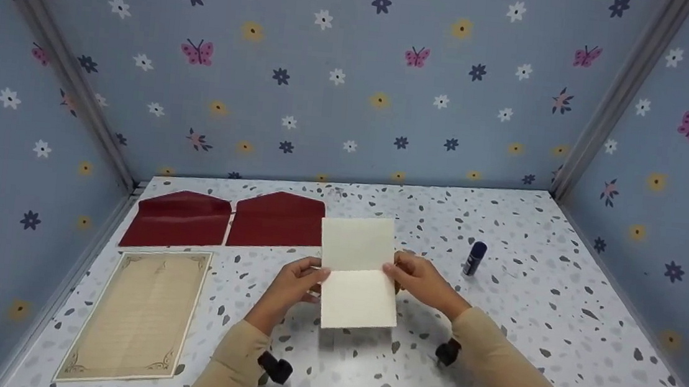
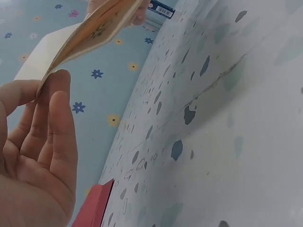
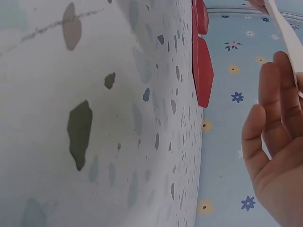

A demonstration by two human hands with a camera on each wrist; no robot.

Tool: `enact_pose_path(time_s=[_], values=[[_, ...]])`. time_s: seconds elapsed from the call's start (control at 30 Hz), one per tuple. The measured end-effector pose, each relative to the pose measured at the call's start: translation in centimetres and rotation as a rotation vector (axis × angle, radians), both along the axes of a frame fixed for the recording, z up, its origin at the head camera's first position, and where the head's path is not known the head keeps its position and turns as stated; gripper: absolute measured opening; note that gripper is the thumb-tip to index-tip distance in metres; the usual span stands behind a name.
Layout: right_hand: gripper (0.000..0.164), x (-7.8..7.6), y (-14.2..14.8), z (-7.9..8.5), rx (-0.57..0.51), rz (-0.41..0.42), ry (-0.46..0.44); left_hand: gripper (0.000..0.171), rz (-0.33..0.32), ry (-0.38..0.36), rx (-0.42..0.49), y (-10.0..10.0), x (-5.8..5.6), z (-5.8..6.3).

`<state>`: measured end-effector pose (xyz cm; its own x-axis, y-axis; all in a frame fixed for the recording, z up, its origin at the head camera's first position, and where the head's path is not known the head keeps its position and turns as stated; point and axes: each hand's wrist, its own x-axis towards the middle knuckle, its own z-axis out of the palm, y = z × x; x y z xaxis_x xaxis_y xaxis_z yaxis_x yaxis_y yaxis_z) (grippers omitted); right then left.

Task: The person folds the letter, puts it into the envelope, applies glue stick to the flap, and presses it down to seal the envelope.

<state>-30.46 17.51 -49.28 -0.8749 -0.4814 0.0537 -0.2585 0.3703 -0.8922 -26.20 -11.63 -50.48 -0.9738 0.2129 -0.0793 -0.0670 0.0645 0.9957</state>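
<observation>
A folded sheet of cream paper [image 1: 355, 299], creased across its middle, is held up above the table between both hands. My left hand [image 1: 294, 286] pinches its left edge near the crease, thumb on the near face. On the opposite edge, my right hand [image 1: 421, 280] pinches the paper at about the same height. The left wrist view shows the paper [image 2: 47, 52] bent at the fold, with tan, patterned inner faces. In the right wrist view the paper [image 3: 286, 35] appears nearly edge-on beside the fingers of the right hand [image 3: 279, 118].
Two dark red envelopes [image 1: 279, 225] with raised flaps lie at the back left. A tan sheet with an ornate border [image 1: 137, 319] lies flat at the left. A blue glue stick [image 1: 475, 258] stands at the right. Patterned walls [image 1: 353, 94] enclose the speckled table [image 1: 556, 337].
</observation>
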Motion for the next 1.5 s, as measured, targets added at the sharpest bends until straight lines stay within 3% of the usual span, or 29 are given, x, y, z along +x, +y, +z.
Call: enact_pose_path(time_s=[0.23, 0.57, 0.9, 1.13, 1.3, 1.5], values=[[0.030, 0.35, 0.57, -0.24, -0.023, 0.048, -0.028, 0.048, 0.055, -0.008, 0.007, 0.41, 0.00, 0.37], [0.017, 0.23, 0.72, -0.51, -0.050, 0.015, -0.048, 0.043, 0.046, -0.030, -0.018, 0.55, 0.15, 0.41], [0.032, 0.64, 0.75, -0.21, -0.078, -0.032, -0.078, 0.040, 0.032, -0.043, 0.007, 0.50, 0.14, 0.46], [0.036, 0.81, 0.75, -0.07, -0.161, 0.017, -0.082, 0.037, 0.030, -0.045, 0.068, 0.37, 0.21, 0.40], [0.025, 0.96, 0.83, -0.21, -0.179, 0.043, -0.094, 0.032, 0.022, -0.026, 0.093, 0.20, 0.42, 0.31], [0.030, 1.01, 0.86, -0.51, -0.175, 0.070, -0.063, 0.023, 0.014, -0.010, 0.123, 0.10, 0.74, 0.36]])
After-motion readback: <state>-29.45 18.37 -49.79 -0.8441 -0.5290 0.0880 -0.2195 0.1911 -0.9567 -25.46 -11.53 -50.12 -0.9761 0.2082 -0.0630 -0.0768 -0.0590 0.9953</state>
